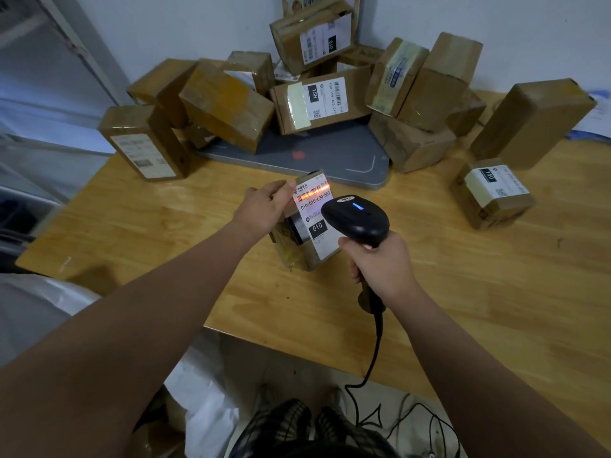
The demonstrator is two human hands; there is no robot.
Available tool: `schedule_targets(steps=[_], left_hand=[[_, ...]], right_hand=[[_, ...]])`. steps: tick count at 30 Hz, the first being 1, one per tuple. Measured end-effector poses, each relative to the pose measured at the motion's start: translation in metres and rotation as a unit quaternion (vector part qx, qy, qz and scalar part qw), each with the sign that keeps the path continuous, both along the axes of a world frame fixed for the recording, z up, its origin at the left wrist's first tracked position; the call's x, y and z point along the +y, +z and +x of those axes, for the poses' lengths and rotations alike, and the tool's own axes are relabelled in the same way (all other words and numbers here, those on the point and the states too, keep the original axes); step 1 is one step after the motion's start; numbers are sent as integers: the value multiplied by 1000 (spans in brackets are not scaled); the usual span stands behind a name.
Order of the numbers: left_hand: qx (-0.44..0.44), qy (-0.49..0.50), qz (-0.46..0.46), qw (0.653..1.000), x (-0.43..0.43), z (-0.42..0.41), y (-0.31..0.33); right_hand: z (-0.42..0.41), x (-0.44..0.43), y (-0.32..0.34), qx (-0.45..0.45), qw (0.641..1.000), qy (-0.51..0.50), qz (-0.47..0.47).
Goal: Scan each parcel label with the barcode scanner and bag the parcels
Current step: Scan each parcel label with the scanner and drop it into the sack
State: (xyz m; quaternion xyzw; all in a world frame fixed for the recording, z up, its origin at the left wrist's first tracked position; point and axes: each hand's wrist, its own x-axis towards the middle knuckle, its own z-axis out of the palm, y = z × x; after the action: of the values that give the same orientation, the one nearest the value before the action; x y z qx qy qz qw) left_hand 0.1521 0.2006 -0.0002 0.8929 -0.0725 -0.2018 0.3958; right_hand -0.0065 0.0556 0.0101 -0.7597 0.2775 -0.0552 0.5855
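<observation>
While the red scan line point(312, 192) sits right across the barcode at the far end of the white shipping label point(315, 209), the left hand point(261, 208) grips the small brown cardboard parcel point(305, 249) by its far left corner, thumb up near the label. The box looks propped on the light wooden table point(463, 285) with the label face tipped up. The right hand point(380, 264) is wrapped tight round the handle of the black corded handheld barcode scanner point(355, 218). Its head hovers just right of the left hand, over the label's near half, blue light on, nose aimed away from the body. Can't tell if a finger is on the trigger, it's hidden under the head.

So the parcel is between the two hands, touching only the left one, long axis running away from the body and leaning a bit left. My guess is this one's about read and bagging comes next. What matters there: the white plastic sack point(205, 385) lies down and back from the left hand, off the near table edge under the left forearm. That hand is clearly nearer and already has the box, so it'd only need to swing back and down. Loads more taped brown boxes point(228, 104) are piled well beyond both hands, so early days I reckon
</observation>
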Motion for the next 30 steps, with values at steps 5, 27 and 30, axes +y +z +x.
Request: schedule_targets(steps=[5,27,30], left_hand=[[22,-24,17,999,12,-24,3],[39,181,-45,982,415,-212,-40],[61,180,104,976,434,-216,-85]], right_hand=[[-12,11,-5,-23,999,4,33],[-84,305,-65,-8,986,124,111],[-92,328,-81,46,985,144,89]])
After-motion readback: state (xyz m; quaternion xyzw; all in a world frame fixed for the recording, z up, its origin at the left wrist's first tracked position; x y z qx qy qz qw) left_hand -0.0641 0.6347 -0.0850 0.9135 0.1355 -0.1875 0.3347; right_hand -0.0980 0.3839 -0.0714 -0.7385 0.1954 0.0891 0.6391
